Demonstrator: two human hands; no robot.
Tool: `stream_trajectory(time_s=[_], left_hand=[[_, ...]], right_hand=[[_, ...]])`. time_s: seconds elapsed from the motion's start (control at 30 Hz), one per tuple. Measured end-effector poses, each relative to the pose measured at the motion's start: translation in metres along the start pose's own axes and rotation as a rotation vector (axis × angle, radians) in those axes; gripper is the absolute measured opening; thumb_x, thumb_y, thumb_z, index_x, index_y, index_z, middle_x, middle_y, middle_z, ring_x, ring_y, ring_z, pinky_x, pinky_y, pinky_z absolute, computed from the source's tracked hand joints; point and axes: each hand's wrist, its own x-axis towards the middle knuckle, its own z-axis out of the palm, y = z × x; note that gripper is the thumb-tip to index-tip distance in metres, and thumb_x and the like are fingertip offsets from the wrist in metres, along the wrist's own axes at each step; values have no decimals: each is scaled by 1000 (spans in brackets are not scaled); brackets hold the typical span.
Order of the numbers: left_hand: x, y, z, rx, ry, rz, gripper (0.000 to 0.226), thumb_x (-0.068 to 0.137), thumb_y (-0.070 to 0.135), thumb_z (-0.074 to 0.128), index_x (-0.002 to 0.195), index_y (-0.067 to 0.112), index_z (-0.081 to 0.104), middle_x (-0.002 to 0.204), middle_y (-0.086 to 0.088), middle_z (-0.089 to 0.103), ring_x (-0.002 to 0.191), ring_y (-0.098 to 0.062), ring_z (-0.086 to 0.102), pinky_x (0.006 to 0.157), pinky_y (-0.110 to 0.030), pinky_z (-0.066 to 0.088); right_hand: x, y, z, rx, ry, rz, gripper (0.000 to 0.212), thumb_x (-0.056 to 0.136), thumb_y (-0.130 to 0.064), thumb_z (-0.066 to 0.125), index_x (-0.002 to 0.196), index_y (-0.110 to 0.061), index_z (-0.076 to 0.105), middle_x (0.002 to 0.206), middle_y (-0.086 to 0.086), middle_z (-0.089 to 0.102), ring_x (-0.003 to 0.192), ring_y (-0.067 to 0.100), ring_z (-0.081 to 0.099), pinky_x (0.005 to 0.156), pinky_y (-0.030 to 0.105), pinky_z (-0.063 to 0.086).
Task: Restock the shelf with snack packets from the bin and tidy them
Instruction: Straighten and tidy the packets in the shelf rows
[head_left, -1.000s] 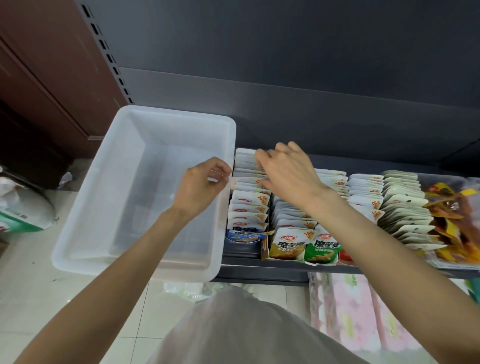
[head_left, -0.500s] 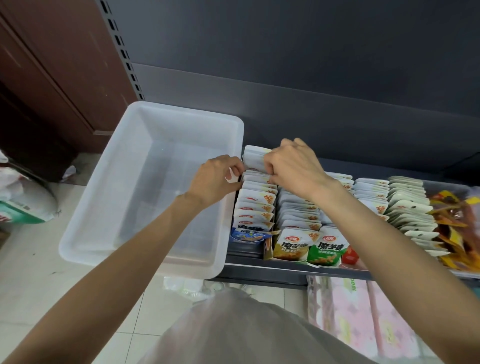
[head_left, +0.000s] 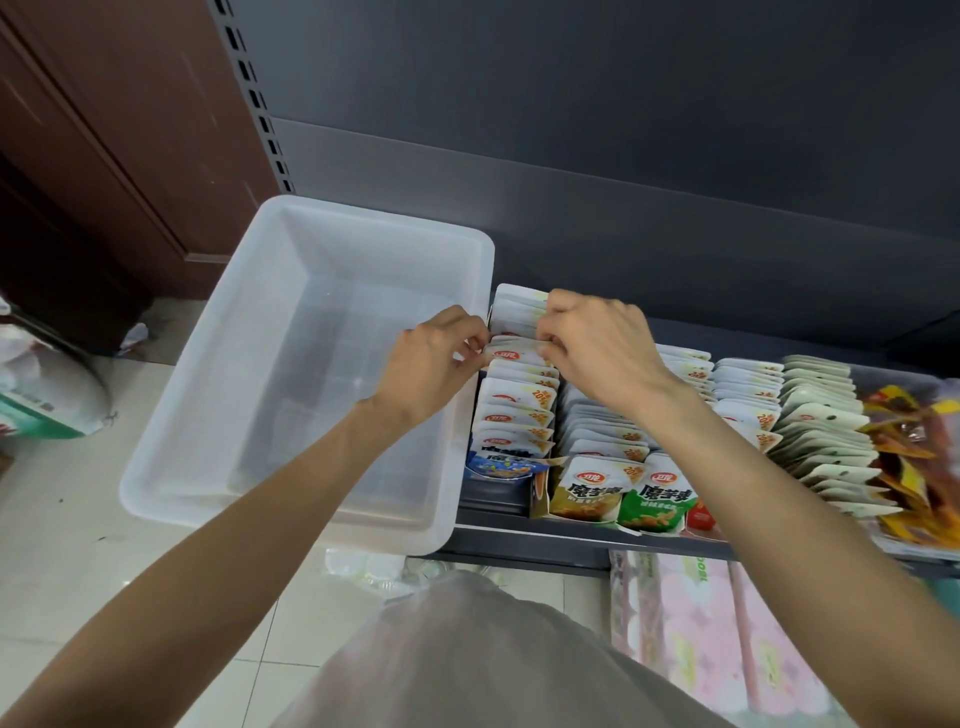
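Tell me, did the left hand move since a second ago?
Yes. The left hand went from over the bin sideways across its rim to the leftmost packet row, where it pinches a packet opposite the right hand.

Even, diffuse lighting from overhead is observed; shadows are soft. Mild glare is seen on the floor tiles (head_left: 62, 519). Wide-angle bending is visible at the edges, with slight overall softness.

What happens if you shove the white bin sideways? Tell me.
The bin looks empty and thin-walled, so it is probably light and would slide easily. It overhangs the shelf front, so a hard push might tip it off.
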Motion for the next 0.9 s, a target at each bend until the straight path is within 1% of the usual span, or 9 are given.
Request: stream_trajectory(time_s=[0.1, 0.17, 0.3, 0.4, 0.47, 0.6, 0.73, 0.8, 0.9], left_hand=[[-4, 1, 0, -37, 29, 28, 11, 85, 21, 65, 86, 10, 65, 90, -4, 62, 67, -16, 67, 54, -26, 54], [-5, 0, -1, -77, 36, 19, 11, 86, 19, 66, 91, 10, 67, 91, -5, 64, 69, -16, 67, 60, -25, 55], [-6, 9, -6, -186, 39, -125, 17, 89, 15, 62, 106, 13, 64, 89, 4, 64, 76, -11, 63, 72, -20, 55], [-8, 15, -12, -315, 10, -323, 22, 92, 14, 55, 114, 16, 57, 94, 9, 63, 84, -8, 61, 72, -2, 43], [-12, 19, -14, -400, -21, -392, 22, 94, 15, 54, 115, 18, 58, 103, 9, 64, 94, -7, 61, 76, 0, 41], [-23, 30, -18, -544, -119, -457, 32, 96, 19, 49, 127, 25, 55, 125, 9, 59, 116, -7, 54, 99, -17, 39], [-31, 35, -17, -458, -247, -408, 42, 98, 33, 41, 140, 34, 40, 143, 10, 45, 127, -11, 46, 107, -31, 38], [-33, 38, -18, -518, -219, -403, 40, 99, 28, 41, 138, 33, 42, 138, 16, 47, 123, -4, 46, 104, -19, 37], [-36, 42, -19, -650, -176, -473, 38, 99, 18, 41, 136, 30, 45, 124, 21, 49, 114, 6, 46, 85, 6, 31]], right_hand=[[-8, 1, 2, 13, 123, -26, 10, 82, -17, 69, 91, -13, 74, 88, 2, 65, 77, 27, 62, 65, 31, 43], [-11, 3, 0, 90, 151, -1, 22, 75, -14, 76, 97, -11, 71, 86, 5, 66, 75, 28, 63, 68, 34, 49], [-25, 3, -8, 213, 182, 29, 19, 81, -14, 71, 100, -13, 67, 92, 2, 64, 78, 24, 64, 66, 38, 55], [-34, -2, -6, 207, 91, -38, 26, 87, -21, 64, 113, -15, 64, 105, 3, 67, 93, 24, 62, 84, 39, 48], [-34, -4, -1, 111, -35, -57, 38, 92, -30, 57, 126, -14, 56, 121, 5, 62, 108, 25, 56, 93, 38, 39], [-24, -9, 6, 10, -125, -20, 38, 95, -31, 48, 127, -10, 46, 114, 9, 62, 107, 26, 52, 91, 35, 35], [-16, -11, 3, 49, -132, -18, 24, 94, -23, 49, 115, -11, 44, 93, 5, 61, 94, 25, 54, 82, 33, 34], [-14, -11, 3, 68, -155, -40, 25, 94, -23, 47, 116, -11, 45, 96, 5, 63, 94, 25, 54, 82, 33, 34], [-12, -10, 7, 19, -208, -102, 28, 94, -21, 43, 118, -11, 55, 110, 6, 60, 104, 24, 51, 87, 34, 36]])
